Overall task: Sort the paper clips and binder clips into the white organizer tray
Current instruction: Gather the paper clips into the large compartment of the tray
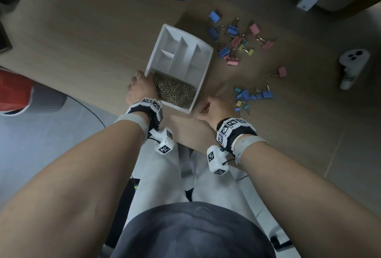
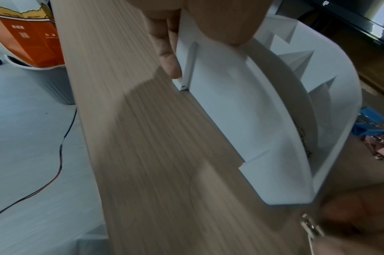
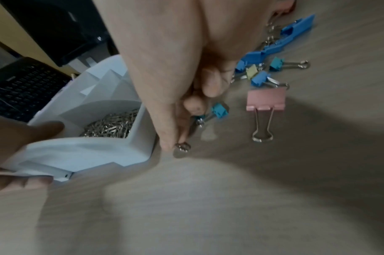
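Tray [image 1: 203,72] gripped by left hand [image 1: 142,88], right hand [image 1: 216,107] beside

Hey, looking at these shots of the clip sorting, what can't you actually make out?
- Right hand, head view: its back hides what the fingers hold.
- Teal binder clip, right wrist view: partly behind fingers; grip uncertain.
- Paper clips, left wrist view: the white organizer tray wall hides nearly all.

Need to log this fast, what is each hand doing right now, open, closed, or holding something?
Left hand: grips the near corner of the white organizer tray.
Right hand: fingers curled, pinching a small teal binder clip just above the desk.
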Action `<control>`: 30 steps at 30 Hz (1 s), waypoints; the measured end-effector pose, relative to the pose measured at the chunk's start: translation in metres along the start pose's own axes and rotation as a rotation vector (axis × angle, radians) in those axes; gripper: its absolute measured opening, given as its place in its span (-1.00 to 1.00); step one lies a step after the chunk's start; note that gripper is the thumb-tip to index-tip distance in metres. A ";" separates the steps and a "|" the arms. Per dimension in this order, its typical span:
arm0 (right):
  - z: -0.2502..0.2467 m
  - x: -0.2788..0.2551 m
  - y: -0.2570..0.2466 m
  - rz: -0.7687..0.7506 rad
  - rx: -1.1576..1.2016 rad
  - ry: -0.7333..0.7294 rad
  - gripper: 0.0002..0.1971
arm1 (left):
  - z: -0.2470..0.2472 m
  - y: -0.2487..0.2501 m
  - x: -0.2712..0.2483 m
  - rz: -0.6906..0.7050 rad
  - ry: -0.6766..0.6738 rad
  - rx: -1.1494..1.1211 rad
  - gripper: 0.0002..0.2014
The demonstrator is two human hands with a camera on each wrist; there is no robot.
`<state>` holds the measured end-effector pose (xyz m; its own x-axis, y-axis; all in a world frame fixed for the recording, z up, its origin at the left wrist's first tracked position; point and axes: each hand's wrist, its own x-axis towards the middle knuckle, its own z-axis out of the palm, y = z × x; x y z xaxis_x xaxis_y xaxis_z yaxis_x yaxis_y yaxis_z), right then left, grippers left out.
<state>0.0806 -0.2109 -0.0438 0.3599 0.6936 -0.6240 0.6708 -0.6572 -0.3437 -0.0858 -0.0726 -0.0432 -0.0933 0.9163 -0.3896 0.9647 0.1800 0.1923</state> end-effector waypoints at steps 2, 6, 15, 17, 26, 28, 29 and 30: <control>0.007 0.000 0.001 0.055 -0.053 0.004 -0.70 | 0.002 -0.002 0.000 -0.011 0.001 -0.004 -0.51; 0.007 0.004 -0.001 0.117 -0.057 -0.048 -0.73 | 0.003 -0.005 0.000 -0.031 -0.002 -0.012 -0.52; -0.011 0.000 0.005 0.037 0.058 0.014 -0.91 | 0.003 -0.006 -0.007 -0.037 -0.003 -0.038 -0.53; -0.019 -0.001 -0.001 -0.034 0.129 0.072 -0.93 | 0.002 -0.006 -0.010 -0.038 -0.006 -0.043 -0.52; -0.017 0.001 -0.002 -0.032 0.259 0.191 -0.76 | 0.002 -0.004 -0.014 -0.072 -0.023 -0.062 -0.51; -0.016 0.002 0.018 0.102 0.210 0.284 -0.81 | 0.003 -0.004 -0.014 -0.072 -0.010 -0.056 -0.52; -0.016 0.002 0.026 0.136 0.151 0.277 -0.75 | 0.004 -0.004 -0.014 -0.073 -0.004 -0.053 -0.53; -0.015 0.002 0.032 0.139 0.095 0.239 -0.66 | 0.005 -0.004 -0.015 -0.072 0.000 -0.051 -0.53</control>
<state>0.1124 -0.2260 -0.0452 0.5943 0.6377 -0.4901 0.5451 -0.7674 -0.3376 -0.0872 -0.0887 -0.0427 -0.1623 0.9003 -0.4038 0.9415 0.2638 0.2096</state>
